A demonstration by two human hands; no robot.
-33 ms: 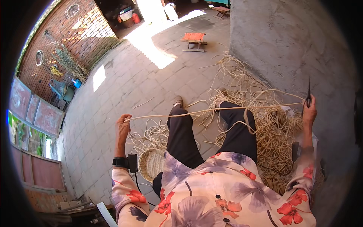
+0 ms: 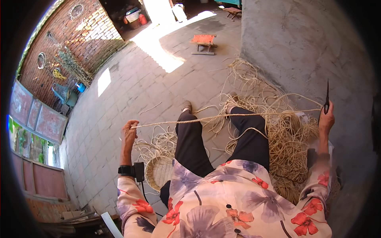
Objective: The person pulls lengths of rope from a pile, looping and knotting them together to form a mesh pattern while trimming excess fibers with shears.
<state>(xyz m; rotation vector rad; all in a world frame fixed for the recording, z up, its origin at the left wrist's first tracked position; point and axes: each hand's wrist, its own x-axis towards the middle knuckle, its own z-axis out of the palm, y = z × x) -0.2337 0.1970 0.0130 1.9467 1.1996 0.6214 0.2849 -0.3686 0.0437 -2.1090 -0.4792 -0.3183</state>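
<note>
A pale straw-coloured cord (image 2: 198,119) runs almost straight across my knees from one hand to the other. At the left, my left hand (image 2: 129,130) pinches one end of it between closed fingers. My right hand (image 2: 326,117) is closed at the other end, beside the wall, and also has black-handled scissors (image 2: 327,97) in it, blades pointing up. Under the stretched cord, a large tangled heap of the same cord (image 2: 291,146) lies by my right leg. A round woven basket (image 2: 158,174) rests by my left leg, with loose cord (image 2: 162,139) spilling beyond it.
A grey plastered wall (image 2: 309,47) rises close on my right. Ahead on the paved floor (image 2: 131,91) stands a low folding stool (image 2: 203,43) with an orange seat. A brick wall (image 2: 85,43) and reddish panels (image 2: 37,113) line the left side.
My right hand has shifted slightly outward to the right. The cord looks tauter and more twisted, and a loop that hung over my right knee is gone. My left hand has barely moved.
</note>
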